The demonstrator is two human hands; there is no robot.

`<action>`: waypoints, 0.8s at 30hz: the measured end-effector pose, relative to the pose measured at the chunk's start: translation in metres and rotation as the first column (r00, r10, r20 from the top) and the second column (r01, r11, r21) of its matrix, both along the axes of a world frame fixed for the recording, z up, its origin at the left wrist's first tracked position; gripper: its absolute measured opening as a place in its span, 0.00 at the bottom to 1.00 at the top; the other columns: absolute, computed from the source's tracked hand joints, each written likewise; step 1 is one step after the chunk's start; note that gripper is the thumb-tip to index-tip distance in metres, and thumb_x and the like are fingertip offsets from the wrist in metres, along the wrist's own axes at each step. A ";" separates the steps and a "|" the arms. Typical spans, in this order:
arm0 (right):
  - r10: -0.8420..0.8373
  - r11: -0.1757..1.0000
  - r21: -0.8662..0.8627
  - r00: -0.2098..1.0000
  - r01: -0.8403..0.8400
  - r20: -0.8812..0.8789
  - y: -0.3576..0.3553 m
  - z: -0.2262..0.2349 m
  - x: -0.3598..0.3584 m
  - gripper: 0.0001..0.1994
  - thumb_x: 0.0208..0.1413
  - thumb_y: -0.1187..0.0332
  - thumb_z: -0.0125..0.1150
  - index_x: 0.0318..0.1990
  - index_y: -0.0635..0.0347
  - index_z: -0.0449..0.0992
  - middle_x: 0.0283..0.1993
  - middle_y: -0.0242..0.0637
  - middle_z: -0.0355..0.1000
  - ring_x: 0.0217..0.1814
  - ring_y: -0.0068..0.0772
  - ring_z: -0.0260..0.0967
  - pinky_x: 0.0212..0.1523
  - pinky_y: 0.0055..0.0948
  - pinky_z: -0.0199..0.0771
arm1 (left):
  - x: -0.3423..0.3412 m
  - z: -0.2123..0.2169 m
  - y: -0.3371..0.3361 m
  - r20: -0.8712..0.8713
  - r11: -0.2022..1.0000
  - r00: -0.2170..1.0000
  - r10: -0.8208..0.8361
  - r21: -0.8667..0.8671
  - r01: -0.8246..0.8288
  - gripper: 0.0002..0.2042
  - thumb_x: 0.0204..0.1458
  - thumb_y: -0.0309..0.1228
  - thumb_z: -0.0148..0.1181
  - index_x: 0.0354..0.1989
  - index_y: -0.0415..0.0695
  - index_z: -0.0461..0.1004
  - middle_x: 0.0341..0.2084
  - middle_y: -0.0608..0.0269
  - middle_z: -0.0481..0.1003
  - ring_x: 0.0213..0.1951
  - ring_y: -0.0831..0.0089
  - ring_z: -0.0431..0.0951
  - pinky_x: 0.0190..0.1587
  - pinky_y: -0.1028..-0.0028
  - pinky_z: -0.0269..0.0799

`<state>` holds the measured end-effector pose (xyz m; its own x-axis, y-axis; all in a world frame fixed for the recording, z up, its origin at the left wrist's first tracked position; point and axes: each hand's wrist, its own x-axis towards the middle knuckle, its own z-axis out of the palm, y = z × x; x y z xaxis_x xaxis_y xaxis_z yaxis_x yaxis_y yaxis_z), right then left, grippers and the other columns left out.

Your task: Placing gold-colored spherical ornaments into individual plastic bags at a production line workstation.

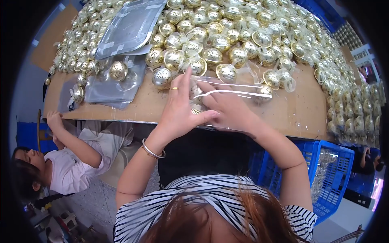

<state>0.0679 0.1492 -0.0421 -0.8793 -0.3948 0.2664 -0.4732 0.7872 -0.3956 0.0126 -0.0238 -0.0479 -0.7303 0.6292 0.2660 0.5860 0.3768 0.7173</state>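
Two hands meet at the near edge of the table, both on one clear plastic bag (227, 95). Left hand (180, 107) pinches the bag's left side, thumb pointing right across it, fingers raised, a gold ring on one finger and a silver bangle (152, 150) at the wrist. Right hand (229, 107) lies flat on the bag, fingers spread and pressing it down; whether it actually grips the plastic, cannot tell. Inside the bag, between the hands, at least one gold perforated ball (196, 110) shows, mostly hidden by the fingers, so exact count unclear.

Just beyond the fingertips: loose gold balls in small clear wraps, nearest ones a ball (162, 77) up-left of the left hand and a ball (226, 73) straight ahead. Beyond those, a heap of gold balls (243, 36) covers the far table, far too many to count, dozens upon dozens. Left of the grip, a stack of flat clear bags (117, 87) with one ball (118, 70) resting on it; farther up-left, one grey tray (131, 26) lies over the heap. The brown tabletop (300, 113) is bare right of the hands.

Below right of the grip, one blue plastic crate (328, 178) stands beside the table. Down-left, a second person (77, 162) in a light shirt sits low, one hand reaching up to the table edge.
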 end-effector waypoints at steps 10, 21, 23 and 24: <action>0.036 0.991 -0.131 0.998 -0.030 0.043 0.054 -0.026 0.053 0.09 0.51 0.70 0.59 0.40 0.60 0.71 0.63 0.47 0.61 0.51 0.48 0.68 0.49 0.40 0.70 | 0.002 0.020 0.003 -0.438 0.943 0.886 -0.153 -0.333 -0.002 0.51 0.36 0.61 0.63 0.60 0.31 0.57 0.62 0.47 0.56 0.64 0.49 0.54 0.66 0.58 0.50; -0.682 0.709 0.010 0.690 0.705 -0.244 0.125 -0.009 0.076 0.28 0.47 0.70 0.63 0.59 0.49 0.65 0.59 0.45 0.62 0.51 0.44 0.68 0.50 0.37 0.70 | 0.001 0.020 0.005 -0.452 0.922 0.866 -0.213 -0.387 0.025 0.42 0.44 0.60 0.57 0.61 0.38 0.61 0.61 0.46 0.58 0.62 0.49 0.56 0.62 0.58 0.54; -0.611 0.778 0.047 0.772 0.626 -0.175 0.139 -0.005 0.078 0.28 0.46 0.71 0.63 0.59 0.48 0.66 0.58 0.44 0.62 0.48 0.42 0.69 0.48 0.35 0.71 | 0.002 0.018 0.007 -0.455 0.927 0.865 -0.212 -0.373 0.031 0.42 0.44 0.59 0.58 0.61 0.38 0.61 0.61 0.46 0.58 0.61 0.49 0.56 0.62 0.58 0.54; -0.528 0.841 0.078 0.843 0.536 -0.102 0.144 -0.001 0.080 0.29 0.46 0.72 0.63 0.59 0.48 0.66 0.58 0.44 0.62 0.44 0.40 0.70 0.46 0.33 0.72 | 0.002 0.018 0.007 -0.457 0.933 0.865 -0.208 -0.358 0.035 0.42 0.44 0.59 0.58 0.61 0.38 0.61 0.61 0.46 0.58 0.61 0.49 0.56 0.62 0.58 0.54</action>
